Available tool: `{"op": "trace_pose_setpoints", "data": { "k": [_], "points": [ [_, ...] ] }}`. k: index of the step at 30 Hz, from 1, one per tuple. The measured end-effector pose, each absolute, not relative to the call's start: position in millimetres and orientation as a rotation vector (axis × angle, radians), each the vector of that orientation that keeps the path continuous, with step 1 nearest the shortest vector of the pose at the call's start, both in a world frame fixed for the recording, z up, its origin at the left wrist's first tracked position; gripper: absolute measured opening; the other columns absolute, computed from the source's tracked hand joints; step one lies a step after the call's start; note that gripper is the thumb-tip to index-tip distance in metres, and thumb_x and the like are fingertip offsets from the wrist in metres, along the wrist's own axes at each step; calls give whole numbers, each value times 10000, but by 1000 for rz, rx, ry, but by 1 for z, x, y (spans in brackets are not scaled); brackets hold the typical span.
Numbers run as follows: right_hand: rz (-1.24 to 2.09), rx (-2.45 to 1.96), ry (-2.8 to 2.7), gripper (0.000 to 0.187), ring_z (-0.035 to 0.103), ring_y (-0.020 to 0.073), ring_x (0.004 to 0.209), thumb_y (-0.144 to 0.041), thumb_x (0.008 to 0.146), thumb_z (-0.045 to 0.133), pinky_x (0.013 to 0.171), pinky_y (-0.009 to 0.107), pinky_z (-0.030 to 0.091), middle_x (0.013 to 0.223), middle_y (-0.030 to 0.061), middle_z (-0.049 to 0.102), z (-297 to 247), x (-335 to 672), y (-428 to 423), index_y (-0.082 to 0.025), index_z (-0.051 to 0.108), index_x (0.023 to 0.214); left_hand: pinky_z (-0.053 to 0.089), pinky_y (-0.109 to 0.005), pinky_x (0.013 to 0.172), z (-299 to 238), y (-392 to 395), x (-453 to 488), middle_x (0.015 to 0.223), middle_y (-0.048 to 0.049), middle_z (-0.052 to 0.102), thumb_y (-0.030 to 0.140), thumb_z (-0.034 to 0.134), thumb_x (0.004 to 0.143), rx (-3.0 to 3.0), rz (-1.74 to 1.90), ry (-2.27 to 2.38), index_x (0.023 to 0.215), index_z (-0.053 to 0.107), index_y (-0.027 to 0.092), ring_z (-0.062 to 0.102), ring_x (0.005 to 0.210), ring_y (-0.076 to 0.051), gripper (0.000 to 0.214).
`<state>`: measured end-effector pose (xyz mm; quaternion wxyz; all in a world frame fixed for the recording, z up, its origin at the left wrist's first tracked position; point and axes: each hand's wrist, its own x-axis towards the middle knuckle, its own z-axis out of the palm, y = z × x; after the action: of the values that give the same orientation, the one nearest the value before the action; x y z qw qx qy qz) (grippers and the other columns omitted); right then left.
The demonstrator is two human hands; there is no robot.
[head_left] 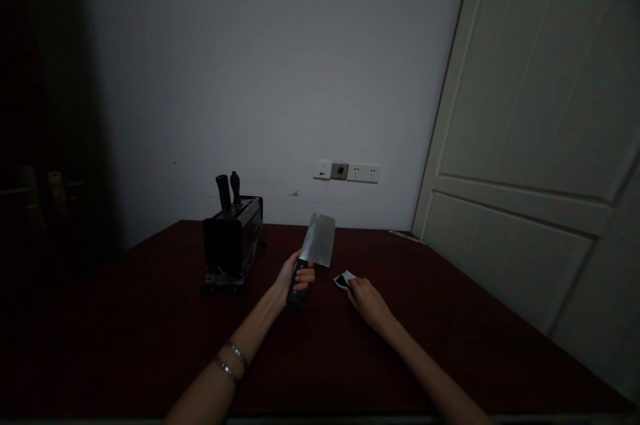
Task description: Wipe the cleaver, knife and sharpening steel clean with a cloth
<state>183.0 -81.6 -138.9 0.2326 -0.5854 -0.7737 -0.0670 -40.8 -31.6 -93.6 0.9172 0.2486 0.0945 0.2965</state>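
Note:
My left hand (293,275) is wrapped round the black handle of a cleaver (319,240). Its broad metal blade points up and away from me, above the table. To the right of it, my right hand (369,302) pinches a small white and black piece (345,279), which looks like a folded cloth or wipe; the dim light hides its exact kind. A short gap lies between this piece and the blade. Left of my hands stands a dark knife block (233,238) with black knife handles sticking out of its top.
The dark red table (320,358) reaches back to a pale wall. Wall sockets (363,173) sit just above its far edge. A thin flat strip (407,237) lies at the far right corner. A white panelled door (515,232) borders the right side.

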Motion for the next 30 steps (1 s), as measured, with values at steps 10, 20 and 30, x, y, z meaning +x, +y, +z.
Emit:
{"op": "trace_pose_setpoints", "data": {
  "k": [10,20,30],
  "points": [
    [245,-1365,-1092,287,576,237,794,-401,745,419,722,323,420,806,85,623,-82,206,-32,-161,545,840,131,-129,251,-101,-35,-41,424,73,232,442,398,849,575,601,16,579,329,173,269,309,-54,388],
    [192,-1104,-840,611,576,208,919,-522,754,449,779,304,452,1058,159,591,16,153,28,-51,434,1143,127,-137,240,-104,-38,-39,419,70,216,474,404,843,666,579,-36,560,336,172,195,322,-55,419],
    [-217,-732,-2038,372,428,235,1216,-180,814,493,1011,427,336,1256,103,535,-4,130,12,-202,533,1183,155,-146,237,-98,-47,-36,420,66,206,510,352,844,720,586,-40,558,347,172,134,331,-56,443]
  ]
}}
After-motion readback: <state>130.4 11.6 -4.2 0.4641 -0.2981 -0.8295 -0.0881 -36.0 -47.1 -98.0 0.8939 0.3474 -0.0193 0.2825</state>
